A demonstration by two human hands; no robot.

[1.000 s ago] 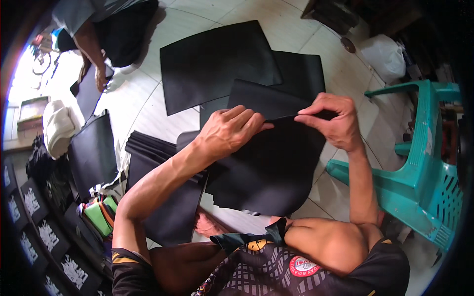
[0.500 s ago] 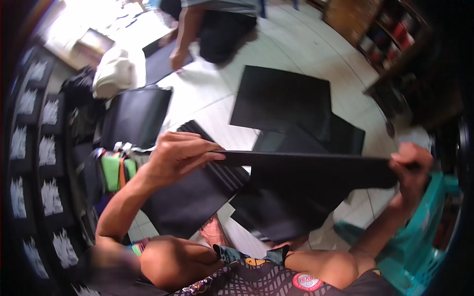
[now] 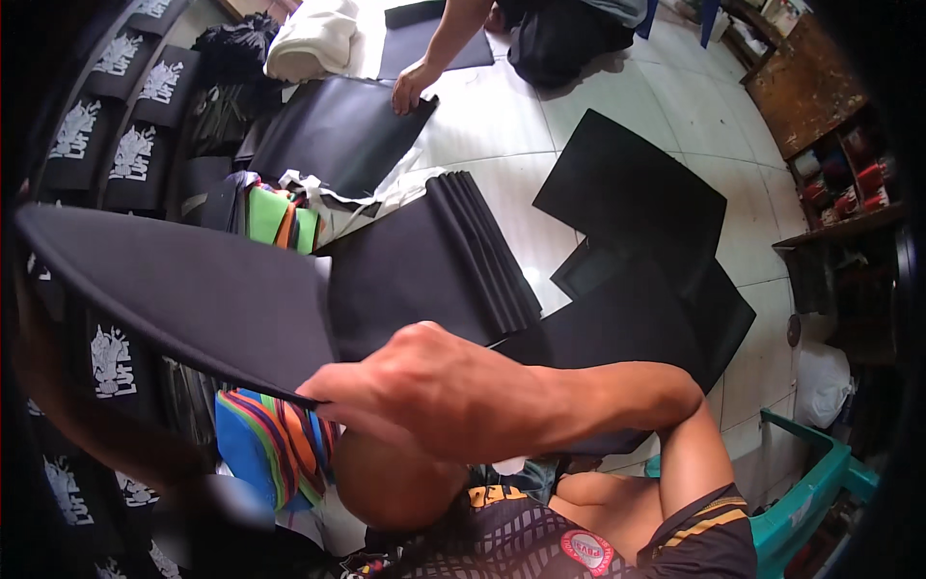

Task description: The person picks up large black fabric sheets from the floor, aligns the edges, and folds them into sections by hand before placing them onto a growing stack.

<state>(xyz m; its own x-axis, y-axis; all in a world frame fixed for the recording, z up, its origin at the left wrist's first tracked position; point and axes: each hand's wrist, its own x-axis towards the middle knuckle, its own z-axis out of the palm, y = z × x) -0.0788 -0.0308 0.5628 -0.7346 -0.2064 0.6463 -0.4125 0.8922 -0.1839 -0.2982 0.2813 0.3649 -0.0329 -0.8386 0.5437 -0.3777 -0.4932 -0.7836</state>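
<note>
Your right hand (image 3: 415, 391) pinches black sheet (image 3: 193, 289), at nine o'clock, by its four-o'clock corner. Your left forearm (image 3: 116, 425) meets dark rim; cannot tell its grip. Sheet looks light, bendy; best held taut by corners. Other sheets (image 3: 637, 183) on floor (image 3: 666, 96), two o'clock.

A matt dark sheet (image 3: 183, 289), finely textured like cloth, contrasts with a smooth black sheet (image 3: 333, 130) bearing a soft, leather-like sheen. Pale floor tiles (image 3: 492, 111) gleam, glossy and smooth, near a soft white cloth bundle (image 3: 313, 41), a scuffed, worn wooden panel (image 3: 805, 82), a crinkled thin plastic bag (image 3: 823, 383) and a smooth green plastic chair (image 3: 803, 513).
</note>
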